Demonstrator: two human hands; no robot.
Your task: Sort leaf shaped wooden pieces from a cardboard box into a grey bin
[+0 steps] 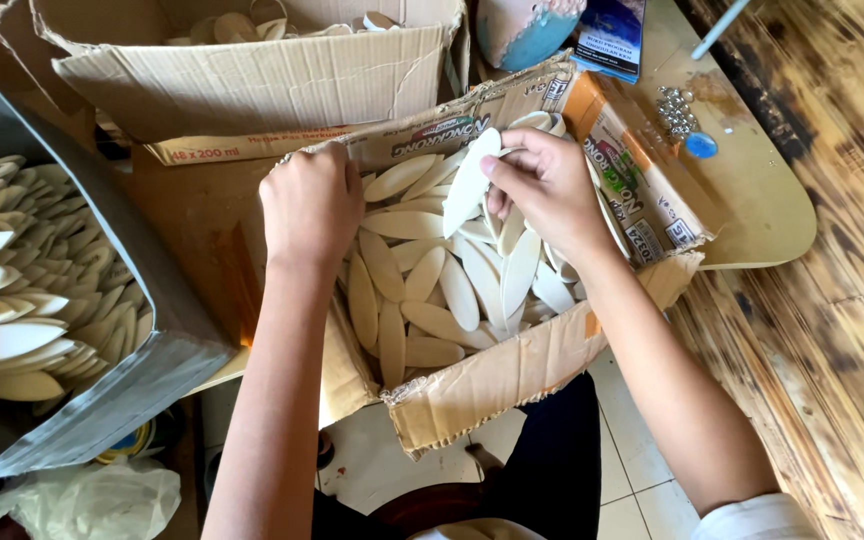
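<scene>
An open cardboard box [512, 375] sits in front of me, filled with several pale, flat, oval wooden pieces [422, 280]. My right hand [547, 185] pinches one white oval piece [469, 180] above the pile, holding it tilted on end. My left hand [312, 205] is curled into a fist at the box's left inner edge, resting against the cardboard flap; whether it holds anything is hidden.
A grey box [142, 370] at the left holds several more oval pieces. Another torn cardboard box [252, 80] stands behind. A round wooden board [752, 200] at the right carries small metal bits and a blue cap [700, 146]. Scorched wooden planks [832, 330] lie at the right.
</scene>
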